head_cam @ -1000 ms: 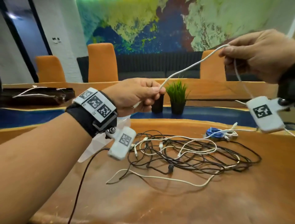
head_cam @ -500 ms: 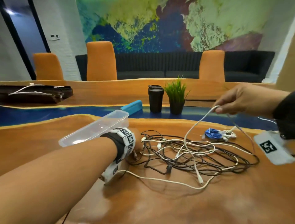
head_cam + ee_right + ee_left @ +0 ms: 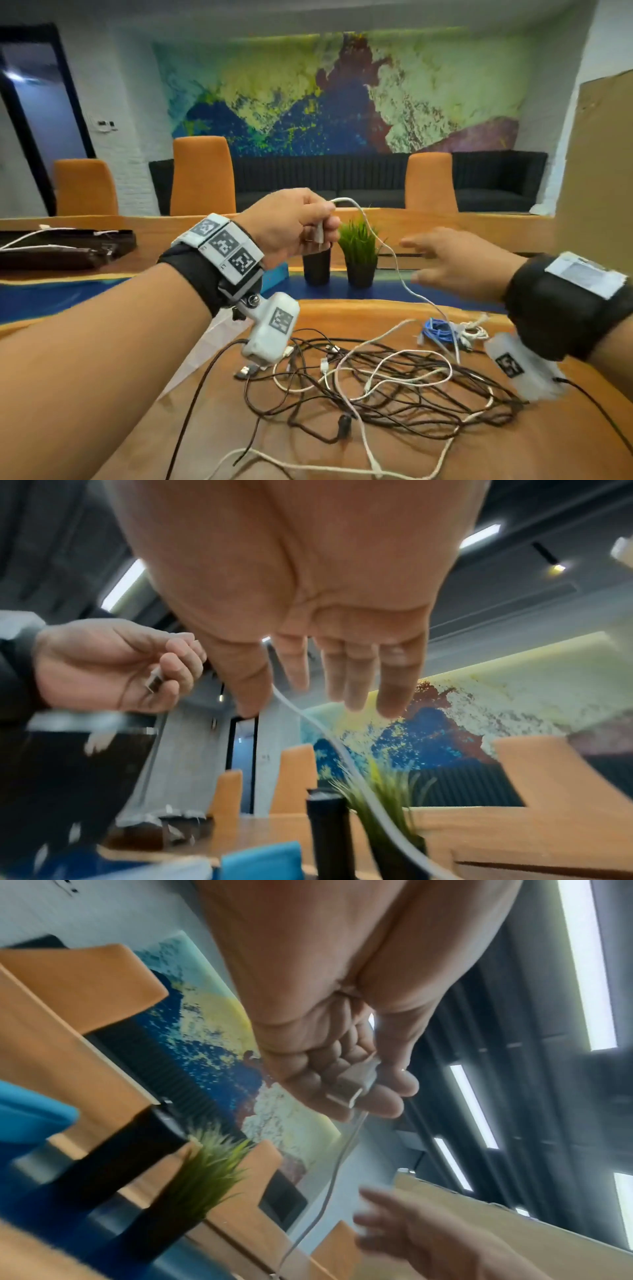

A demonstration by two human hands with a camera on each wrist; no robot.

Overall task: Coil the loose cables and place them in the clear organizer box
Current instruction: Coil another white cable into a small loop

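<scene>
On the wooden table (image 3: 342, 455) nearest the camera lay a tangle of black and white cables (image 3: 387, 387), a small blue coil (image 3: 436, 329) at its far edge. Above it, the left hand (image 3: 291, 224) pinched the plug end of a white cable (image 3: 394, 260) between thumb and curled fingers, the cord drooping down into the pile. The right hand (image 3: 455, 263) hovered just beside that cord, fingers spread wide and holding nothing. The left wrist view alone showed the metal connector (image 3: 349, 1089) lying across the fingertips. Beyond stood a potted plant (image 3: 359, 253), a dark cup (image 3: 317, 265) and orange chairs (image 3: 203, 174).
</scene>
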